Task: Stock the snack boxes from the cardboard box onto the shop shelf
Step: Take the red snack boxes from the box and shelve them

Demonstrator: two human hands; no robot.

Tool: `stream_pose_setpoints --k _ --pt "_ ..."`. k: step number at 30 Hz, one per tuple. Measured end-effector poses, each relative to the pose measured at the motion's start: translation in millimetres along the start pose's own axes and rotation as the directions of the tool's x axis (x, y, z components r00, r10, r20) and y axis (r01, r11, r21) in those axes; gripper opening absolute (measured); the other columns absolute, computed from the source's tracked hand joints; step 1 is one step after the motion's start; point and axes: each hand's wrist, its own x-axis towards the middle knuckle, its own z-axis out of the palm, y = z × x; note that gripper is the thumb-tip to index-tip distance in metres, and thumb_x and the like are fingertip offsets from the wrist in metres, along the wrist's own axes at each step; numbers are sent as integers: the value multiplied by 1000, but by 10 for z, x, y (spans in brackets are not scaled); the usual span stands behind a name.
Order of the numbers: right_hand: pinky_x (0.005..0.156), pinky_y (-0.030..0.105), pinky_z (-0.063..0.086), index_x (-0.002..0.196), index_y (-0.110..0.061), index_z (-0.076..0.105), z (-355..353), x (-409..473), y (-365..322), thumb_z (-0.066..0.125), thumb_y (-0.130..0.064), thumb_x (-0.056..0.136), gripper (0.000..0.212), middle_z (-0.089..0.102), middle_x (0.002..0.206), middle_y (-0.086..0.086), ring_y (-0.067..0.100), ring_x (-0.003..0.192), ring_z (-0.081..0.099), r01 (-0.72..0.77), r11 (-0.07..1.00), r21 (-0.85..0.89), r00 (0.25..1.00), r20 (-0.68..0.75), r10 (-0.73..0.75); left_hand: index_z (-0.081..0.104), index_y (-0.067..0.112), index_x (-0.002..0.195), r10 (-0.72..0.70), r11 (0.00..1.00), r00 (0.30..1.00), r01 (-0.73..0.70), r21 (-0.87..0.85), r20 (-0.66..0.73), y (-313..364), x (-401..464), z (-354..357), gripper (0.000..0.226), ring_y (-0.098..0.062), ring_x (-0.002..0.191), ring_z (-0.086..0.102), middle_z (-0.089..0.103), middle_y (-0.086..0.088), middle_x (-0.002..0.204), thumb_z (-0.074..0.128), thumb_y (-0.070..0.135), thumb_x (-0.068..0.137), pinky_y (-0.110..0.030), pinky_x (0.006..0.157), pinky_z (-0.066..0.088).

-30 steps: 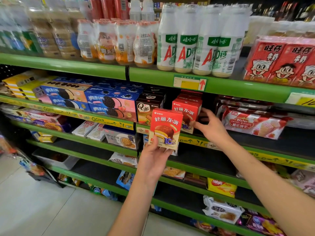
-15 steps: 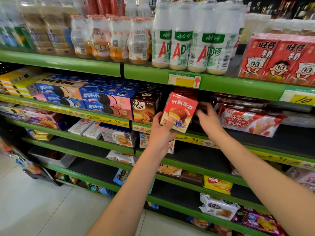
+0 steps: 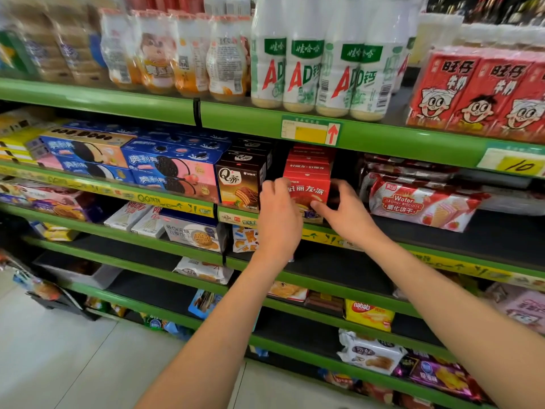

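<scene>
Where the second green shelf (image 3: 182,203) runs past a row of dark brown cake boxes (image 3: 240,184), a red snack box (image 3: 308,188) stands upright at the shelf's front edge, held between both hands. The left hand (image 3: 278,214) covers the box's left front corner — its fingers are curled over the upper left edge, so this grip is clamped on the box. The right hand (image 3: 345,211) holds the right side, thumb pressed across the lower front face and fingers bent round the right edge; its grip is likewise clamped on the box. Behind the held box more red boxes (image 3: 309,160) of the same kind stand in a line reaching back into the shelf. The brown boxes sit just beside the red one on its left, and blue biscuit boxes (image 3: 174,166) are stacked further left. To the right, apart from the red box, lie red-and-white wafer packs (image 3: 418,205) on the same shelf. On the shelf above stand white drink bottles (image 3: 306,63) with red and green lettering, with red milk cartons (image 3: 477,93) beside them at the right — a yellow price tag (image 3: 311,131) with a red arrow is fixed to that shelf's edge directly over the red boxes. Lower shelves carry scattered snack packs, and pale floor tiles (image 3: 73,349) show at the lower left.
</scene>
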Motion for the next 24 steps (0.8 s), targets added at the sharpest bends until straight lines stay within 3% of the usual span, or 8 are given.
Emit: stream_pose_setpoints --k 5,8,10,12,16,18,20,24 --pt "99 42 49 113 -29 59 -103 134 32 44 -38 93 27 63 119 -2 21 115 60 -115 859 499 982 -72 173 49 9 133 439 813 888 -457 361 137 150 44 87 48 -30 131 40 50 -11 135 48 17 86 -48 110 32" --pt "109 39 40 129 -22 58 -85 390 -25 40 -40 99 39 59 134 2 19 124 54 -175 657 733 941 -71 330 49 8 137 383 762 891 -453 463 243 280 189 116 54 -31 139 35 48 -13 142 51 32 88 -51 116 20" --pt "101 31 45 118 -21 63 -44 572 -125 41 -38 101 32 66 121 1 16 114 61 -162 544 824 940 -38 338 44 7 141 334 750 900 -434 499 280 360 306 141 60 -32 140 32 44 -16 145 48 37 89 -50 117 18" --pt "87 25 50 110 -19 64 0 768 -188 39 -39 103 33 69 107 0 15 99 65 -147 511 847 943 -36 331 38 6 144 291 716 894 -440 542 341 416 416 177 62 -32 141 30 40 -17 149 44 38 92 -50 117 18" --pt "107 25 39 129 3 53 88 1001 -155 36 -30 105 44 60 123 12 16 104 59 -186 430 884 931 19 363 45 9 138 270 661 887 -453 598 374 412 518 260 53 -29 131 43 50 -13 141 40 33 91 -44 108 31" --pt "102 15 36 134 17 39 146 1086 -139 30 -13 107 42 53 125 12 9 100 52 -171 363 916 944 47 327 52 13 131 312 653 876 -479 587 367 372 551 279 48 -26 123 50 57 -8 133 41 34 89 -40 100 36" --pt "87 15 44 143 13 29 226 1108 -214 22 -12 107 44 52 122 12 19 113 52 -151 274 950 940 52 337 55 16 129 343 652 872 -489 579 351 318 587 265 48 -24 122 51 58 -5 130 42 36 87 -39 100 37" --pt "100 7 33 131 31 27 280 1139 -350 21 2 105 40 38 142 27 30 130 47 -120 257 959 952 37 304 57 18 125 365 645 872 -490 587 327 204 660 218 45 -23 120 52 60 -3 127 41 36 87 -38 100 37"
